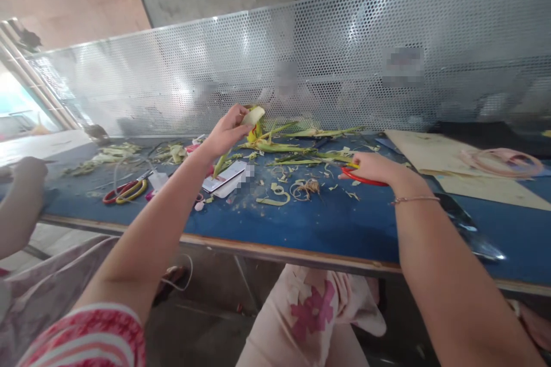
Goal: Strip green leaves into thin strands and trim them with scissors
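My left hand (231, 129) is closed on a pale green flat piece of plant (254, 116), held above the back of the blue table near the perforated metal panel. Behind that piece is something yellow and red (255, 135), partly hidden. My right hand (373, 168) is wrapped round red-handled scissors (369, 181) low over the table; their blades are hard to make out. Between my hands lie long green stalks (284, 148). Curled peel scraps (275, 198) and a tangle of dry fibres (306, 188) are scattered nearer to me.
A phone (224, 176) lies by my left forearm. Farther left are scissors with red and yellow handles (124, 191) and more plant scraps (116, 152). Cardboard sheets (417, 155) with a pink ring (501, 161) occupy the right. Another person's arm (23, 200) rests at far left. The perforated panel (327, 51) closes the back.
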`<state>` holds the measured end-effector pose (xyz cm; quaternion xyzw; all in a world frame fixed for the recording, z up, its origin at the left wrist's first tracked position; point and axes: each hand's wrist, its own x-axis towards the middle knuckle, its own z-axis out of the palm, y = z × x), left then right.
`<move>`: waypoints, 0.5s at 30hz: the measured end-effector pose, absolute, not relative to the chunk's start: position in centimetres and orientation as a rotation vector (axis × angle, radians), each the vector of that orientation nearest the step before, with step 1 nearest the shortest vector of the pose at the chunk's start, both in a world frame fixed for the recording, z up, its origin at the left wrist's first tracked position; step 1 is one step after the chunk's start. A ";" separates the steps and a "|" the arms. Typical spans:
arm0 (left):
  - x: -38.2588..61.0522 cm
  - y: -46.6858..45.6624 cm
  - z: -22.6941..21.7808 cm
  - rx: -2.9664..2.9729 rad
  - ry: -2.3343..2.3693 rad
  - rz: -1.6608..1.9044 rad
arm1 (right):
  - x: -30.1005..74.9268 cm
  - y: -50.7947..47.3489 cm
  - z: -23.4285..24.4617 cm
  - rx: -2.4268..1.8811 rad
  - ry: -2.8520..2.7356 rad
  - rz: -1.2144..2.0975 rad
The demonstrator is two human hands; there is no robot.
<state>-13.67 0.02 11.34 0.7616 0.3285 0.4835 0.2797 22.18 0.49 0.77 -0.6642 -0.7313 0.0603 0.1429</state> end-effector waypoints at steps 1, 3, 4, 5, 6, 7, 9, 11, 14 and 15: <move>-13.7 -0.1 11.7 1.939 0.851 1.280 | 22.4 0.8 0.5 -1.947 -2.109 0.164; -13.8 -0.7 12.8 1.698 0.802 1.331 | 22.6 1.2 0.1 -1.984 -2.138 0.183; -14.0 -1.1 13.5 1.573 0.766 1.387 | 22.6 1.4 -0.1 -1.990 -2.157 0.199; -14.3 -1.6 14.2 1.458 0.718 1.451 | 22.6 1.5 -0.2 -1.999 -2.174 0.218; -14.7 -2.2 14.9 1.360 0.655 1.531 | 22.5 1.5 -0.3 -2.002 -2.191 0.240; -15.1 -2.7 15.6 1.283 0.571 1.622 | 22.4 1.5 -0.4 -2.004 -2.203 0.263; -16.1 -3.5 16.7 1.187 0.385 1.777 | 22.1 1.3 -0.6 -1.998 -2.214 0.303; -17.2 -4.1 17.6 1.139 0.246 1.864 | 21.8 1.1 -0.9 -1.999 -2.206 0.337; -18.3 -4.3 18.4 1.102 0.098 1.892 | 21.8 1.1 -1.5 -2.004 -2.202 0.387; -18.6 -4.4 18.6 1.092 0.053 1.891 | 21.8 1.3 -1.7 -2.006 -2.213 0.398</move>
